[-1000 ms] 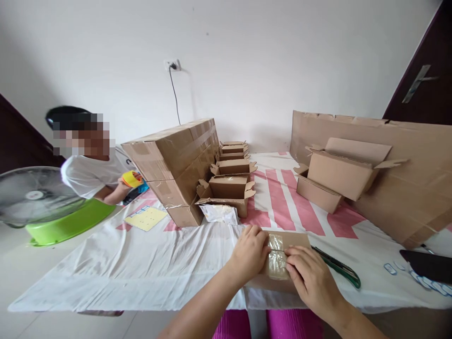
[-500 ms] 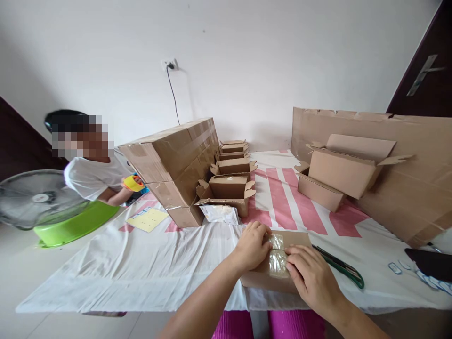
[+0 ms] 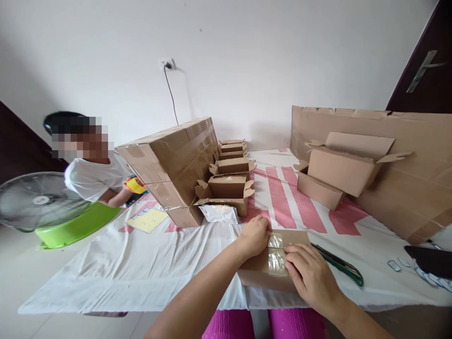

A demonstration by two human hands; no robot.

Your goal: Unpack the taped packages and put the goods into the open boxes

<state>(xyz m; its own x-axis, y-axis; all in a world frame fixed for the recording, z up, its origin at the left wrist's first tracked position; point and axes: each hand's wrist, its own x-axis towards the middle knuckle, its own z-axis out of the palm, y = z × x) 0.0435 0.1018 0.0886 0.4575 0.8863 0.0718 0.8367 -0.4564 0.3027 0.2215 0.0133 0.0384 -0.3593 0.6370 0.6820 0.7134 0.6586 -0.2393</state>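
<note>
A small closed cardboard box (image 3: 261, 266) lies at the table's near edge in front of me. A strip of clear tape (image 3: 276, 260) runs across the seam between its top flaps. My left hand (image 3: 254, 237) grips the far left part of the box, its fingers curled in beside the tape. Flat on the right side of the lid rests my right hand (image 3: 310, 270), open, its fingertips at the tape's edge. A green utility knife (image 3: 341, 266) lies just right of the box.
Stacked taped cartons (image 3: 169, 165) stand at left, beside a row of open boxes (image 3: 226, 188) with a plastic packet (image 3: 219, 214). More open boxes (image 3: 341, 172) lean by a large cardboard sheet (image 3: 406, 155). Across the left corner, a person (image 3: 95, 174) holds a yellow tape roll (image 3: 135, 185).
My left hand has drawn its fingers in and shifted slightly up along the tape. My right hand stays almost where it was. The view has tilted a little.
</note>
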